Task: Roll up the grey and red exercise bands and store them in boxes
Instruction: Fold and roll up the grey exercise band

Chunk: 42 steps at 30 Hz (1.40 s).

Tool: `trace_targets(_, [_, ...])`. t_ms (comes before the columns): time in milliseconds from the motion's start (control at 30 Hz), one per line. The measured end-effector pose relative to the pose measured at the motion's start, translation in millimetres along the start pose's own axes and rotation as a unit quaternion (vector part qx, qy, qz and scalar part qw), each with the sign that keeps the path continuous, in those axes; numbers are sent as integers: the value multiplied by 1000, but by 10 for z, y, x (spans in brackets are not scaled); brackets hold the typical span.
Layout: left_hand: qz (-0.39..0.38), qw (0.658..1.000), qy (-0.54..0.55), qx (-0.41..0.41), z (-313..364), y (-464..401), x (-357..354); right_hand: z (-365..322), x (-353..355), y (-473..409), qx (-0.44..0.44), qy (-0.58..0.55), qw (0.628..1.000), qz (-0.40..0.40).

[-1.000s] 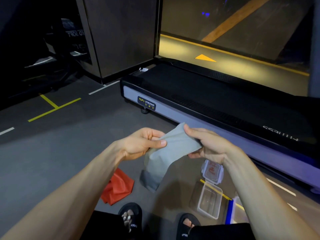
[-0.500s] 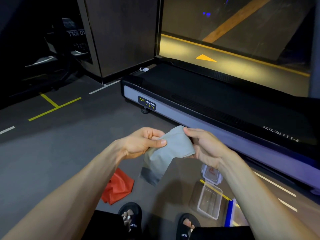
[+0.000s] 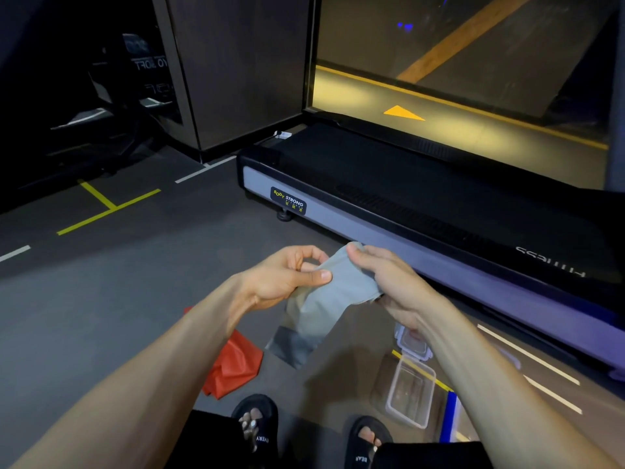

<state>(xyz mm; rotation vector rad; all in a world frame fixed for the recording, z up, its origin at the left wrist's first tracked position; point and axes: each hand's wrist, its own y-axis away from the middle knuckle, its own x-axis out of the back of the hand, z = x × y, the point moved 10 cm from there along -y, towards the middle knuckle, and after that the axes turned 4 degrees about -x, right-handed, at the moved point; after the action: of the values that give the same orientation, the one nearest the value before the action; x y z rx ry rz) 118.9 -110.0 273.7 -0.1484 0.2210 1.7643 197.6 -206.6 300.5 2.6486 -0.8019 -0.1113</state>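
Both hands hold the grey band (image 3: 326, 299) up at chest height, clear of the floor — the left hand (image 3: 287, 275) pinches one edge, the right hand (image 3: 389, 282) curls round the bunched top, likely to start a tight roll while the tail hangs free. The red band (image 3: 236, 363) lies crumpled on the floor. The clear box (image 3: 411, 394) sits open by the right foot (nothing visible inside), its lid (image 3: 414, 343) just beyond.

- treadmill (image 3: 439, 211) sits at the back, everything else is in front of it
- open box (image 3: 411, 396) on the floor just in front
- lid (image 3: 414, 341) between box and treadmill
- loose band (image 3: 233, 365) way left of the box
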Motion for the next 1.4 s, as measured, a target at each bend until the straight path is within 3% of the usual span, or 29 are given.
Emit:
trace_targets(133, [2,1000,-19,6,-44,-3,13,-46,21,11,43,51,998,15])
trace_targets(467, [40,995,-82,-28,-26,-38,4,-48,40,-9,49,84,995,15])
trace_targets(800, [15,988,-128,-81,99,-40,-114,-60,-22,9,47,62,996,-51])
trace_targets(933, [19,985,-140,-97,152,-27,-149,-150,6,53,96,184,978,-28])
trace_targets(1100, [36,988,-127,-81,89,-46,-111,-242,23,69,143,250,958,11])
trace_targets(1267, [30,991,-88,-93,161,-35,-134,-298,38,75,154,238,959,14])
trace_targets(1400, [34,993,-75,-88,162,-39,-138,-236,124,42,135,126,983,15])
